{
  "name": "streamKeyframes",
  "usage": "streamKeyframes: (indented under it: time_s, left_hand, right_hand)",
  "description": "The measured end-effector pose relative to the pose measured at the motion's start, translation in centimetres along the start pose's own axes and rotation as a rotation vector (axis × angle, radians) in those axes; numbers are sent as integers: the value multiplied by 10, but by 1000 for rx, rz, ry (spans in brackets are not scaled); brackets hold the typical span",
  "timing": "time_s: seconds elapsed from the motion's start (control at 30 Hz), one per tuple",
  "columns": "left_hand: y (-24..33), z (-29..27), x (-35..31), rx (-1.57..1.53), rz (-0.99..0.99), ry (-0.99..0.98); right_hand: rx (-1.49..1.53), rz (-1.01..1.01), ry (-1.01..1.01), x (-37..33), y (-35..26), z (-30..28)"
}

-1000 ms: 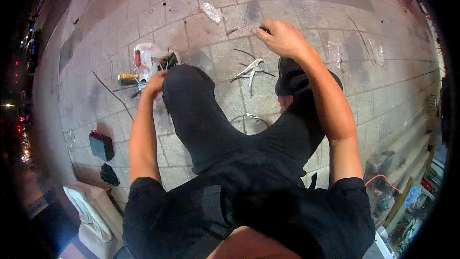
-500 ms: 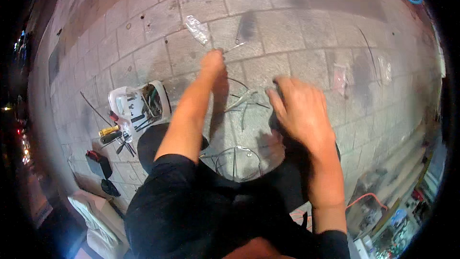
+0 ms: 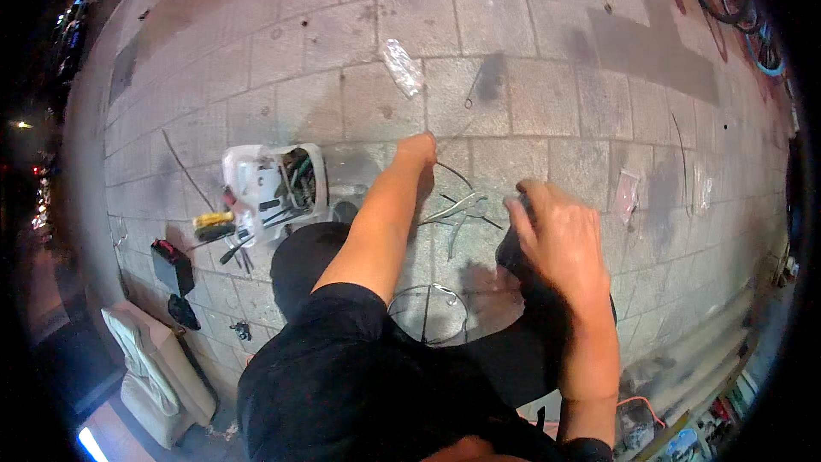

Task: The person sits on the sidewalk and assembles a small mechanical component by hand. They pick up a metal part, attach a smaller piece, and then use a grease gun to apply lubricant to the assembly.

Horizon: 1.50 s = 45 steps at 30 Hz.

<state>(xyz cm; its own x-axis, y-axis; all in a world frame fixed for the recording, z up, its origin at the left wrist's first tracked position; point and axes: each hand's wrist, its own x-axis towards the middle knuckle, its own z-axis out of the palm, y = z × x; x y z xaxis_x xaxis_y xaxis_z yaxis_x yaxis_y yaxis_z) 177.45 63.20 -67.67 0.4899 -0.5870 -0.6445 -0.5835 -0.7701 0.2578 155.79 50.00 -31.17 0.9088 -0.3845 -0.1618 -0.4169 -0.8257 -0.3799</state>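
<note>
My left hand [image 3: 417,152] reaches forward over the paving with its fingers closed; what they hold, if anything, is hidden. Right beside it a thin black cable [image 3: 456,174] curves across the ground. Metal pliers [image 3: 463,204] lie on the paving between my hands, with dark cable pieces around them. Over my right knee hangs my right hand [image 3: 560,231], its thumb and fingers apart and nothing visible in them. Closer to my body, a loop of thin cable [image 3: 466,316] rests on the ground between my legs.
A white tool container [image 3: 318,173] stands at left, with a yellow-handled tool [image 3: 212,220] beside it. Nearby are a black box [image 3: 173,267] and a beige padded seat [image 3: 158,368]. Clear plastic packets [image 3: 402,68] lie ahead. Bicycle wheels [image 3: 765,50] show at far right.
The whole view has shifted, so the ground appears lower and farther right. My left hand has drawn back slightly toward me. My right hand has barely moved.
</note>
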Motion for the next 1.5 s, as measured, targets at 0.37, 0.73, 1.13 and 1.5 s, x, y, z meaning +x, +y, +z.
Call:
streamKeyframes:
  time_s: [0.37, 0.73, 1.13, 1.5]
  left_hand:
    - [-95, -276, -290, -498, 218, 645]
    - [-224, -119, -556, -740, -262, 1233]
    - [-272, -78, -522, -428, -455, 1131]
    - [-296, -83, -501, -293, -412, 1003]
  right_hand:
    - [27, 10, 63, 8, -7, 5]
    - [73, 66, 64, -16, 19, 31]
    - [52, 178, -37, -13, 49, 55]
    - [44, 161, -1, -9, 39, 59]
